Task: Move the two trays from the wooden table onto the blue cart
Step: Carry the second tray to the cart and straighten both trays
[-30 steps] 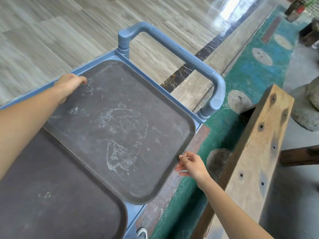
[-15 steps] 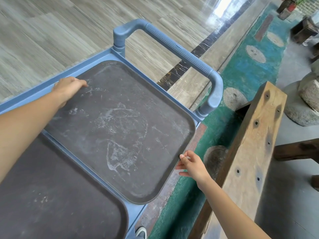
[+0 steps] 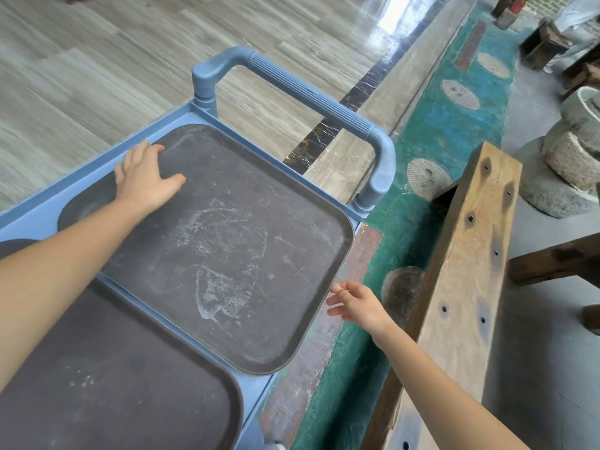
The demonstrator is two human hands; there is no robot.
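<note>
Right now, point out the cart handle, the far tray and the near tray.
cart handle [image 3: 311,97], head view, ribbed grip bar.
far tray [image 3: 233,241], head view, scuffed middle.
near tray [image 3: 113,384], head view, bare middle.

Bright daylight, floor [image 3: 386,14] glare, seemingly wide-angle distortion

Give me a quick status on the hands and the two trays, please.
Left hand flat on far tray, right hand open beside its edge. Both trays on blue cart, near tray alongside. Nothing in the way.

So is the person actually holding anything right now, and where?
Nothing is gripped. The left hand lies flat on the far tray near its far-left corner; the right hand hangs open just off its right edge.
</note>
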